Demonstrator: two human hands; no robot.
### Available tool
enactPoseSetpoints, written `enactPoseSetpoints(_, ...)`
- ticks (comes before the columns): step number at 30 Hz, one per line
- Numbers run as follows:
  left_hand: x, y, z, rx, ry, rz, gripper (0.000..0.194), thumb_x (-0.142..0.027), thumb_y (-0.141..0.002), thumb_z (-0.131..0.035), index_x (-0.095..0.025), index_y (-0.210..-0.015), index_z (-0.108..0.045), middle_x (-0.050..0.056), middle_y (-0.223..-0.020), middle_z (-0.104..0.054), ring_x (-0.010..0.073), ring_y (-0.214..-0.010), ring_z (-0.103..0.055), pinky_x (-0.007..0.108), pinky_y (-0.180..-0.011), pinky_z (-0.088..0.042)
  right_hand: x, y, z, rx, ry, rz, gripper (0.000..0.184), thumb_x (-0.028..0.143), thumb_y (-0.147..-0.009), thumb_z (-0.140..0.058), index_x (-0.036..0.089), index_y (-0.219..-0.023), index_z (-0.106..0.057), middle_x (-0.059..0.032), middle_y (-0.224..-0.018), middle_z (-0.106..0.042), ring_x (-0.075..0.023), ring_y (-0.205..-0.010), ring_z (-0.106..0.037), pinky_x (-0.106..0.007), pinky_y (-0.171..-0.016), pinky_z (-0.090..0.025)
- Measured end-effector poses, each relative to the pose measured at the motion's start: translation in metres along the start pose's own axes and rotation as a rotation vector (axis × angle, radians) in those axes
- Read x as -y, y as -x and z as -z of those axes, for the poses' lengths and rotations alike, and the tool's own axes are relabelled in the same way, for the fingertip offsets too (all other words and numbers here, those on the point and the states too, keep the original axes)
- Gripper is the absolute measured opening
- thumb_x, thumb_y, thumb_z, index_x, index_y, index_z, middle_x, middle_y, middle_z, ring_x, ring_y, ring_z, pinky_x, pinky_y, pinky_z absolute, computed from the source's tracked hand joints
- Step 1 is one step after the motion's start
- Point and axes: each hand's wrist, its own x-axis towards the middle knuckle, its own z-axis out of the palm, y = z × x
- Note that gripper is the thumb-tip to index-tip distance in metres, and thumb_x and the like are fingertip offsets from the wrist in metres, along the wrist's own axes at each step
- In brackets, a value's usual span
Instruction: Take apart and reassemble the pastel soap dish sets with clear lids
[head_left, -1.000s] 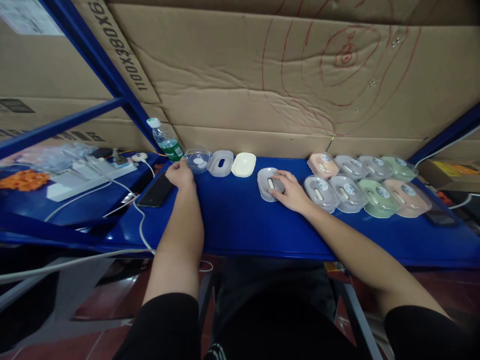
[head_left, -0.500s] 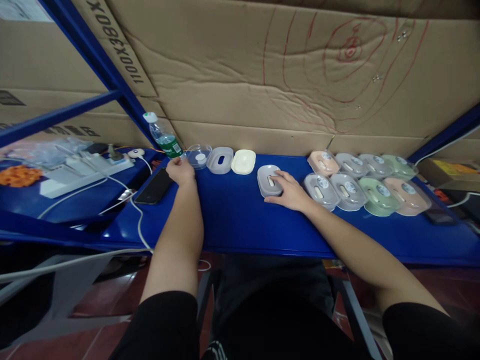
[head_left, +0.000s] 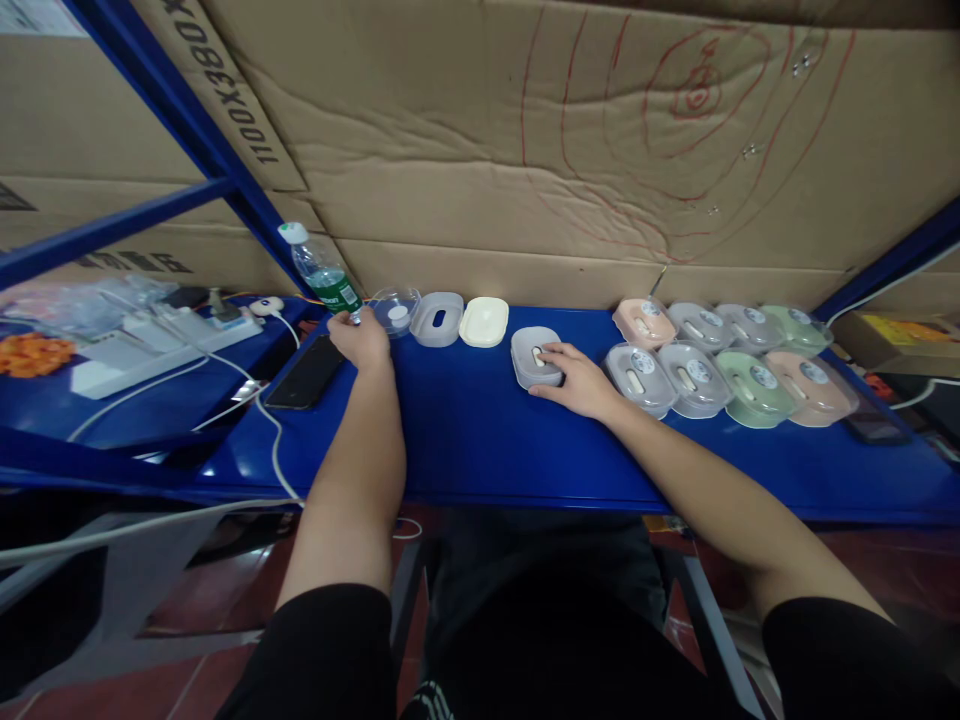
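My right hand (head_left: 576,380) rests on a small grey plastic box (head_left: 529,358) with a lid, its fingers at the white oval piece on top and the thumb low on the box's near side. Farther left, my left hand (head_left: 364,338) is closed beside the foot of a water bottle (head_left: 326,278) with a green label; what its fingers hold, if anything, is hidden. Just right of that hand sit a clear round tub (head_left: 397,300) with a white disc in it, a grey lid with an oval slot (head_left: 452,318) and a cream shallow tray (head_left: 484,322).
Two rows of lidded boxes in peach, grey and green (head_left: 697,380) stand on the right of the blue table (head_left: 465,450). A black phone (head_left: 306,372) lies left of my left forearm, near white cables and a power strip (head_left: 161,350). Cardboard (head_left: 420,180) walls the back.
The view has shifted slightly. Both hands keep nearly the same places, the right one still on the grey box, its fingers a little nearer the white piece.
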Motion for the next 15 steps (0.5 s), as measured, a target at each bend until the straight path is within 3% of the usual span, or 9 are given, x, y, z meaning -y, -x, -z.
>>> enactPoseSetpoints(2,-0.012,0.01,0.0,-0.121,0.008,-0.072,0.024,-0.02,-0.097,-0.056,-0.016,-0.12,-0.055,0.016,-0.128,-0.063,0.0289,-0.132,-0.058,0.048,-0.121,-0.04,0.0,0.0,0.0,-0.036,-0.032,-0.009,0.059,0.051,-0.086,-0.084,0.023,-0.137,-0.073,-0.0144,-0.149,-0.065,-0.0349,-0.14,-0.062,-0.055,-0.122,-0.046)
enactPoseSetpoints(4,-0.028,0.029,-0.002,-0.11,0.037,-0.281,0.022,-0.021,-0.098,-0.056,-0.016,-0.12,-0.059,0.013,-0.126,-0.065,0.0265,-0.13,-0.059,0.043,-0.118,-0.043,0.001,0.0,0.0,-0.069,-0.063,-0.019,0.056,0.053,-0.088,-0.082,0.025,-0.136,-0.073,-0.0131,-0.146,-0.067,-0.034,-0.138,-0.064,-0.055,-0.121,-0.047)
enactPoseSetpoints(7,-0.055,0.07,-0.006,0.213,0.066,-0.569,0.024,-0.033,-0.098,-0.063,-0.017,-0.115,-0.067,0.011,-0.117,-0.069,0.0261,-0.116,-0.066,0.041,-0.107,-0.05,0.002,0.0,0.001,-0.116,-0.09,-0.022,0.052,0.054,-0.091,-0.077,0.026,-0.135,-0.073,-0.0121,-0.143,-0.069,-0.0324,-0.135,-0.066,-0.055,-0.121,-0.048)
enactPoseSetpoints(10,-0.077,0.114,-0.005,0.673,0.053,-0.885,0.047,-0.051,-0.089,-0.078,-0.02,-0.122,-0.07,0.011,-0.121,-0.072,0.029,-0.118,-0.066,0.044,-0.106,-0.052,0.001,-0.001,0.002,-0.146,-0.086,-0.024,0.051,0.056,-0.093,-0.074,0.025,-0.134,-0.074,-0.0123,-0.142,-0.071,-0.0322,-0.135,-0.066,-0.054,-0.121,-0.048)
enactPoseSetpoints(12,-0.086,0.135,-0.003,0.865,0.025,-0.935,0.072,-0.063,-0.081,-0.083,-0.023,-0.139,-0.066,0.013,-0.139,-0.066,0.031,-0.121,-0.066,0.045,-0.102,-0.055,0.0,-0.001,0.002,-0.155,-0.08,-0.028,0.051,0.058,-0.094,-0.073,0.024,-0.133,-0.074,-0.0126,-0.143,-0.071,-0.0325,-0.135,-0.066,-0.054,-0.121,-0.048)
enactPoseSetpoints(15,-0.088,0.146,-0.001,1.021,-0.046,-0.887,0.092,-0.071,-0.076,-0.083,-0.025,-0.152,-0.058,0.015,-0.153,-0.057,0.0308,-0.117,-0.068,0.045,-0.098,-0.058,-0.001,-0.002,0.001,-0.166,-0.084,-0.039,0.05,0.058,-0.095,-0.072,0.024,-0.13,-0.076,-0.0126,-0.14,-0.073,-0.0325,-0.133,-0.068,-0.054,-0.119,-0.05)
